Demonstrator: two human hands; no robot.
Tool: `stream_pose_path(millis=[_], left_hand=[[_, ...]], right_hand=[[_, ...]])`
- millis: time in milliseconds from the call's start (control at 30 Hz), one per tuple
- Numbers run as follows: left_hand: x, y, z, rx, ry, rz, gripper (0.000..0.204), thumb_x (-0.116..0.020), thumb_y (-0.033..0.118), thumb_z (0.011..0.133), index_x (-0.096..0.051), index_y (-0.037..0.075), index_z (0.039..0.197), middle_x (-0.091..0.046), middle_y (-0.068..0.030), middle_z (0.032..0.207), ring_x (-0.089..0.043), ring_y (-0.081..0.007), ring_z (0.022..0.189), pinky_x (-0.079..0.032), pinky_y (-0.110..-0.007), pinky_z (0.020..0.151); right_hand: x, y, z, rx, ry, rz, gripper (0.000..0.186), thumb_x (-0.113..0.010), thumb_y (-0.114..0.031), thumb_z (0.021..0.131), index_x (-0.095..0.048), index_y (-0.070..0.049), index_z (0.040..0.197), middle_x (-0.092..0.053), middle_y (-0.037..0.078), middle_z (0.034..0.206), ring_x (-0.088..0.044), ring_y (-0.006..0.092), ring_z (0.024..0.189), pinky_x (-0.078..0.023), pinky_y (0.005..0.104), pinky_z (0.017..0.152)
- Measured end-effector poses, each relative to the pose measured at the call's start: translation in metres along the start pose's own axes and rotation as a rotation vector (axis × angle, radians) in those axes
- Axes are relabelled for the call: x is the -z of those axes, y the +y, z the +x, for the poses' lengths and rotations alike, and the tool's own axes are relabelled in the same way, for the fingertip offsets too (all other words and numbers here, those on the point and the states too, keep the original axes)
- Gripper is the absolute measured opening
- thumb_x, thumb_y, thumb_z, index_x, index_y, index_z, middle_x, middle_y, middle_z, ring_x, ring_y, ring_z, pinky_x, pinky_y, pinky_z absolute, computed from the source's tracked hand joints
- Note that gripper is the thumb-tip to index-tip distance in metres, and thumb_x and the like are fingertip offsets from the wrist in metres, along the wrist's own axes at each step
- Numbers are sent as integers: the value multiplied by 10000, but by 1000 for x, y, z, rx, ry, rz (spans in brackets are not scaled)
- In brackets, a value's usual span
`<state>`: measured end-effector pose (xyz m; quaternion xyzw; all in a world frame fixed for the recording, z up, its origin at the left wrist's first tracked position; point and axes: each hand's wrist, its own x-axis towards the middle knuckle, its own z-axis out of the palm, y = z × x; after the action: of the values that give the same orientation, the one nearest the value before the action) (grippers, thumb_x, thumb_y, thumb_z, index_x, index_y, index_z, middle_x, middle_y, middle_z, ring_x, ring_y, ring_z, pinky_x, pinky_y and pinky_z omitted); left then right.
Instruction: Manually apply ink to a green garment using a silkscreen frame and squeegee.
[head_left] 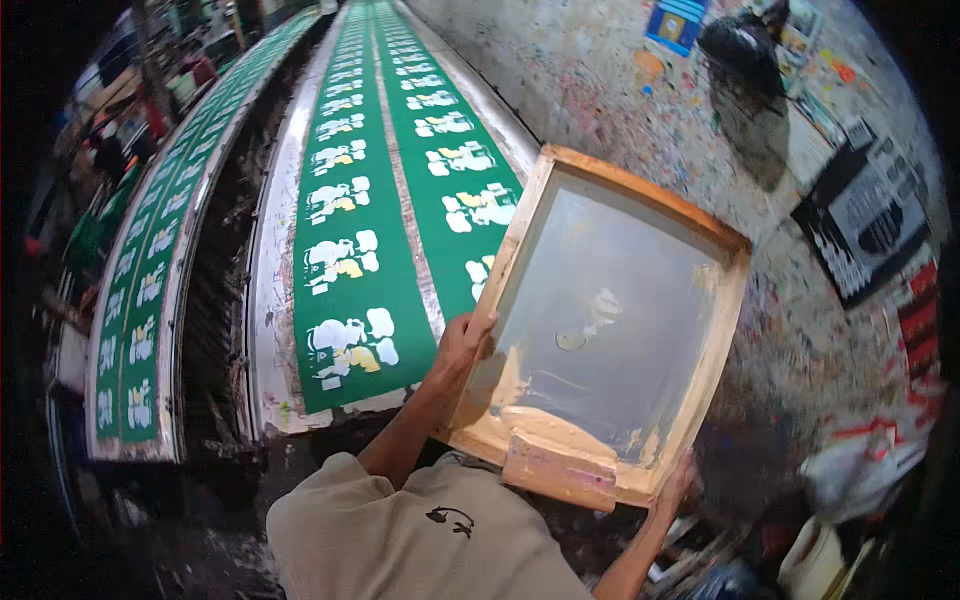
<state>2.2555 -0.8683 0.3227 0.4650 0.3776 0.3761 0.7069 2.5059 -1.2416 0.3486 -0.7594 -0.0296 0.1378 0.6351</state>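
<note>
A wooden screen printing frame [640, 184] is held tilted in front of me, to the right of the long printing table. Its grey mesh [640, 265] shows a small cleared design near the middle. My left hand [466, 345] grips the frame's left side, fingers partly hidden behind the wood. At the lower right corner, my right hand [676, 484] is closed on the frame's edge. A squeegee [560, 472] with a wooden handle rests across the frame's lower end, beside a ridge of peach-coloured ink [560, 428].
Green fabric strips [350, 210] with repeated white and yellow prints run along the table [272, 300]. A second printed table [150, 300] stands farther left across a dark gap. A paint-spattered wall [590, 70] rises at right, with another dark screen [868, 215] and plastic bags [860, 465].
</note>
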Motion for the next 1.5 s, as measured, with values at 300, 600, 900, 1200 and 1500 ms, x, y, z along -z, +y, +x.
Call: stream_pose_path(millis=[300,600,900,1200,1500], left_hand=[[-90,-25,94,-2,239,-38,505,-653,491,981,-644,3,850,-568,-41,680,-565,-157,574,-518,-330,560],[-183,-27,191,56,471,-83,591,-562,572,1002,-638,8,844,-584,-60,662,-558,-189,562,-446,-355,552],[-199,-120,176,-8,946,-12,539,-544,533,1038,-542,100,716,-494,23,617,-496,-112,564,-391,-306,524],[-322,-149,70,-51,1532,-285,644,-538,589,1020,-722,-24,1090,-698,-101,884,-645,-196,734,-514,-344,639],[-363,-190,15,-167,1751,-548,778,-530,636,980,-635,-57,1318,-677,-163,1241,-667,-285,1055,-546,-433,891]], right_hand=[[-49,10,260,-18,-205,43,657,-503,-532,1068,-638,72,1291,-684,162,1249,-674,269,1043,-518,401,920],[-130,-113,415,260,-593,-329,571,-614,-515,1008,-653,47,1102,-679,79,1026,-614,183,875,-500,388,770],[-270,-85,564,148,-971,-510,295,-656,-244,994,-672,38,1080,-684,74,862,-643,161,740,-516,343,681],[-401,-73,579,374,-1509,-587,366,-689,-311,966,-670,1,1156,-727,147,895,-713,284,797,-553,422,743],[-468,-45,494,702,-1845,-748,491,-695,-328,900,-639,37,1224,-700,306,1097,-695,443,1047,-535,493,899]])
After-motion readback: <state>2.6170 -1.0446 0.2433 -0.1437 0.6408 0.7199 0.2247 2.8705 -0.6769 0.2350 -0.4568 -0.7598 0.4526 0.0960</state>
